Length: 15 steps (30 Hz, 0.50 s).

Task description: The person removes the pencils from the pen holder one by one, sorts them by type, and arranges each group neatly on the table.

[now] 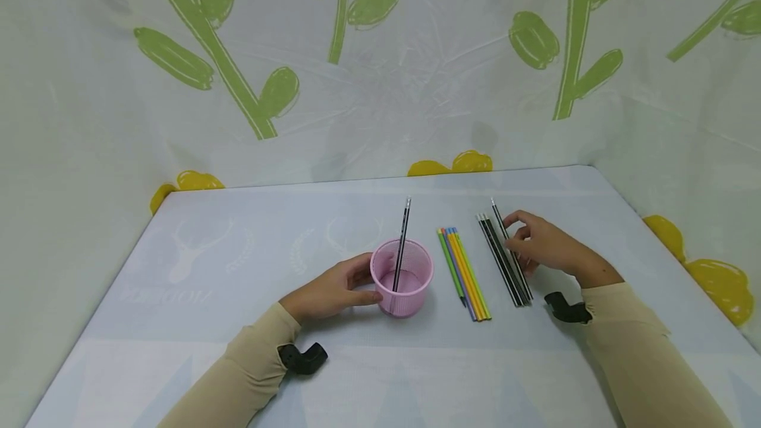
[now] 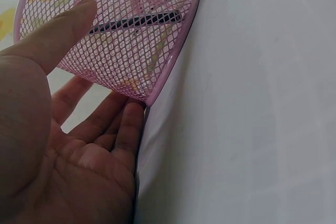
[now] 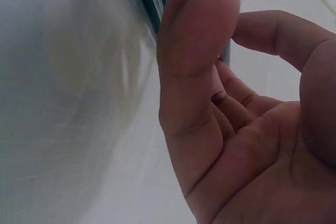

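Observation:
A pink mesh pen cup (image 1: 401, 306) stands upright on the table. One black pencil (image 1: 401, 243) leans inside it, its silvery end above the rim. My left hand (image 1: 333, 290) holds the cup's left side, with the thumb (image 2: 65, 30) against the mesh in the left wrist view and the fingers curled low by its base. Over to the right, my right hand (image 1: 549, 243) pinches a black pencil (image 1: 498, 213) between thumb and fingers. That pencil slants beside several other black pencils (image 1: 502, 259) lying together. The right wrist view mostly shows the fingers, hiding much of the pencil.
Between the cup and the black pencils lies a row of several coloured pencils (image 1: 464, 276), green, purple, orange and yellow. A pale printed cloth covers the table (image 1: 238, 309). Behind it hangs a white backdrop (image 1: 440, 98) with green leaves.

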Tool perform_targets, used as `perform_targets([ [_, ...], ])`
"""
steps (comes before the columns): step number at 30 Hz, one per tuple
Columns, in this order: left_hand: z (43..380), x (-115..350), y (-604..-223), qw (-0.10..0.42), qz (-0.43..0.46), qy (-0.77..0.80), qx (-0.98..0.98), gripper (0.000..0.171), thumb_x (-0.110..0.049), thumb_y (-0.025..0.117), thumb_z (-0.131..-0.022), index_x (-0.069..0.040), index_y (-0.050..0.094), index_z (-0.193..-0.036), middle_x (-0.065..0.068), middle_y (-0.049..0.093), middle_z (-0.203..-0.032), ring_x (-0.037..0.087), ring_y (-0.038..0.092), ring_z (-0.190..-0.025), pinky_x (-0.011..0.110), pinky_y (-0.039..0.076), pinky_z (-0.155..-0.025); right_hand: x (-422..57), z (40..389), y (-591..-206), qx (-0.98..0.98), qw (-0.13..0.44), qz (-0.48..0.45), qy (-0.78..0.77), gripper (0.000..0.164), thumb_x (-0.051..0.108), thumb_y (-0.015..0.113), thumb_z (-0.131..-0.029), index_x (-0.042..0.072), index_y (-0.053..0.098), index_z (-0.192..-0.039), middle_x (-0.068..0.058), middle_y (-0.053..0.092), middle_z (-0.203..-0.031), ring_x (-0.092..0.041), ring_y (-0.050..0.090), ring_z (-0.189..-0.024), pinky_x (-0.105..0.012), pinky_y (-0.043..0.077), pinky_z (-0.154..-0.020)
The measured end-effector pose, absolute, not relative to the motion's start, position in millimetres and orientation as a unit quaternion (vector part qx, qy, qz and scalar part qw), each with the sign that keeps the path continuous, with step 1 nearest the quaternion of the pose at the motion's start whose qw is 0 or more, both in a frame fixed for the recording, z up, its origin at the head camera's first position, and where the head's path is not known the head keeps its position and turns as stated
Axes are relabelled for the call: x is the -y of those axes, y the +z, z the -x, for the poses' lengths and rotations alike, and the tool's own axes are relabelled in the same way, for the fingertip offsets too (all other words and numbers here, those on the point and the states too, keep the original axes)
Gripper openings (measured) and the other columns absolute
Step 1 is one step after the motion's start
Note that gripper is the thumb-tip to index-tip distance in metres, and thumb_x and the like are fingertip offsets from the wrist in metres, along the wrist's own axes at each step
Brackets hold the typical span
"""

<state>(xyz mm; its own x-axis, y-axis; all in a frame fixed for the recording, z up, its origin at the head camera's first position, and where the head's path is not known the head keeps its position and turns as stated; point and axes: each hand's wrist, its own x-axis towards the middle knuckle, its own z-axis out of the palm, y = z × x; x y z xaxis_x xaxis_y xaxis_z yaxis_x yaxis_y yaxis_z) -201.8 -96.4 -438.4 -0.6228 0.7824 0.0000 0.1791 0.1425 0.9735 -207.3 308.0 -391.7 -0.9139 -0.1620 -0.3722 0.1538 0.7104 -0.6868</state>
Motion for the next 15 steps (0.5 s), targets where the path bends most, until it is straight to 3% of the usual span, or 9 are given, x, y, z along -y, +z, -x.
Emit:
perform_targets([
  [15, 202.9, 96.6, -438.5, 0.273, -0.334, 0.556, -0.711, 0.067, -0.014, 0.072, -0.093, -0.016, 0.039, -0.152, 0.001, 0.047, -0.152, 0.021, 0.044, -0.142, 0.021, 0.035, -0.117, -306.4, 207.1, -396.9, -0.924, 0.22, 0.012, -0.313, 0.054, 0.022, 0.057, -0.101, -0.001, 0.038, -0.146, -0.018, 0.065, -0.102, -0.019, 0.066, -0.059, -0.033, 0.058, -0.061],
])
